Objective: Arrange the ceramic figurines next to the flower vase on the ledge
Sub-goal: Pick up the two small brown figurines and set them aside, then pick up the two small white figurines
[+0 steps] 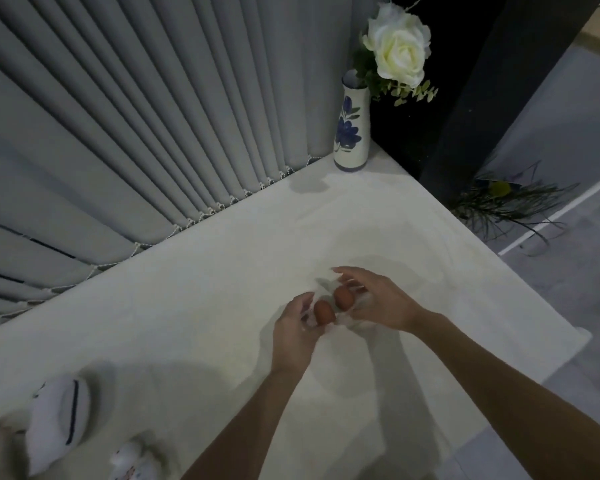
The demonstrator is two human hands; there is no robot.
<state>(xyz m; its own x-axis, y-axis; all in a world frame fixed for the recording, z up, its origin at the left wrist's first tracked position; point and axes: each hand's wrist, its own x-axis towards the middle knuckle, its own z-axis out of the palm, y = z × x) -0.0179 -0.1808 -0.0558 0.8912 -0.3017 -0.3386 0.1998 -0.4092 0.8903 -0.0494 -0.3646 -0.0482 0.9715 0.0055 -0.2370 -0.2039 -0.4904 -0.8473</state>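
At the lower left edge of the frame a white cap-like object with a dark stripe [58, 415] lies on the pale stone ledge [194, 292], with a small white bottle-like item [130, 462] just beside it near the bottom edge; both are blurred. Two bare forearms reach up from the bottom right toward the middle of the frame. The left hand [297, 332] curls its fingers around a small white ceramic figurine with a reddish-brown rounded top [323, 312], and the right hand [378, 301] has its fingers spread and arched over a second white figurine with a reddish-brown top [343, 297], touching its far side. The two figurines stand just beside each other; whether they rest on the ledge I cannot tell. Well apart, at the ledge's far corner in the upper middle, stands a tall white ceramic vase painted with blue flowers [352, 133], holding a white rose [399, 46]. Grey vertical blinds [136, 116] fill the upper left.
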